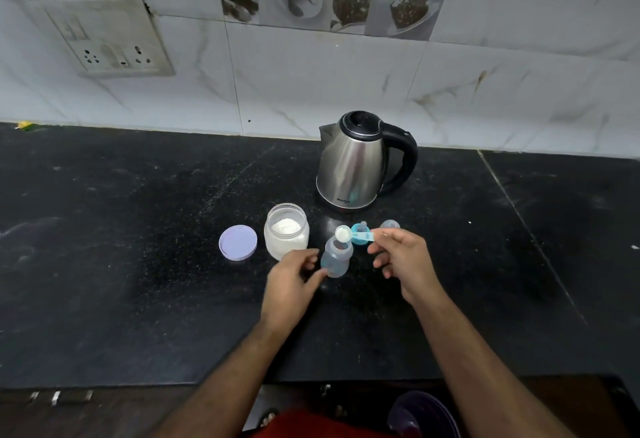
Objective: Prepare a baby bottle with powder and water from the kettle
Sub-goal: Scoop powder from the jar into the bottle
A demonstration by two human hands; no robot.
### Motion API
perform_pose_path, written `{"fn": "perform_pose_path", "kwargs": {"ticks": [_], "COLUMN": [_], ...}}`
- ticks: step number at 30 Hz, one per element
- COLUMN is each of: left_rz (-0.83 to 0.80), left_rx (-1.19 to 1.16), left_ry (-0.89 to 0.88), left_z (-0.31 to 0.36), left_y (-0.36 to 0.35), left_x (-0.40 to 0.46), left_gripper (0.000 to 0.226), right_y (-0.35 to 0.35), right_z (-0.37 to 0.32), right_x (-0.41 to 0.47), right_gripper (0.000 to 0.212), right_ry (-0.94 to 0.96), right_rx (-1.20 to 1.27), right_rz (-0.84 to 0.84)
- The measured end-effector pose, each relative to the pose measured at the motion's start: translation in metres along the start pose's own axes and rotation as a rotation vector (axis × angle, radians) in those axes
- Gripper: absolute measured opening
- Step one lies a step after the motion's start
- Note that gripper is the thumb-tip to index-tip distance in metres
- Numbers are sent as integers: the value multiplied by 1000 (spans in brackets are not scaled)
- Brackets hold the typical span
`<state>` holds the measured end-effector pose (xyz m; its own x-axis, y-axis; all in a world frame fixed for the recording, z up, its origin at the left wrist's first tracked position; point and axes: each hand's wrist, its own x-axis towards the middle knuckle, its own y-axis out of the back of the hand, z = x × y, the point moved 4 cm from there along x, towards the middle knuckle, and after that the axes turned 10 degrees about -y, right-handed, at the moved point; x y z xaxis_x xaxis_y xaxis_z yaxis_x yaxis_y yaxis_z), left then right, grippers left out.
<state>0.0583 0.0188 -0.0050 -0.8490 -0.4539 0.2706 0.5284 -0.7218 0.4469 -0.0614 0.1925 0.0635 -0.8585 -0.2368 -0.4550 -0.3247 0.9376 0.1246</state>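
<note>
An open clear-blue baby bottle (336, 257) stands on the black counter (138, 264). My left hand (294, 278) holds its lower body between thumb and fingers. My right hand (401, 254) pinches the handle of a blue scoop (356, 236), whose bowl holds white powder just above the bottle's mouth. An open jar of white powder (286, 229) stands left of the bottle, with its lilac lid (238, 242) lying further left. The steel kettle (356, 164) with black handle stands behind. The teat ring (360, 228) and clear cap (389, 224) lie behind the scoop.
A tiled wall with a socket plate (114, 42) rises behind the counter. The counter's front edge (207, 382) is near my body. A dark purple tub (422, 413) sits on the floor below.
</note>
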Motion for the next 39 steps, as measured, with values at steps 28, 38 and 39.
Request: {"fn": "perform_pose_path", "kwargs": {"ticks": [28, 38, 39], "left_rz": [-139, -145, -146], "left_rx": [-158, -168, -173], "left_ry": [68, 76, 70], "left_z": [5, 3, 4], "left_y": [-30, -31, -31], "left_x": [32, 33, 33], "left_gripper": [54, 58, 60], "right_y": [-17, -13, -13], "right_z": [9, 5, 3], "right_x": [-45, -44, -43], "right_gripper": [13, 20, 19], "right_ry": [912, 869, 850], "right_rx": [-864, -701, -661], "right_rz": [348, 362, 373]}}
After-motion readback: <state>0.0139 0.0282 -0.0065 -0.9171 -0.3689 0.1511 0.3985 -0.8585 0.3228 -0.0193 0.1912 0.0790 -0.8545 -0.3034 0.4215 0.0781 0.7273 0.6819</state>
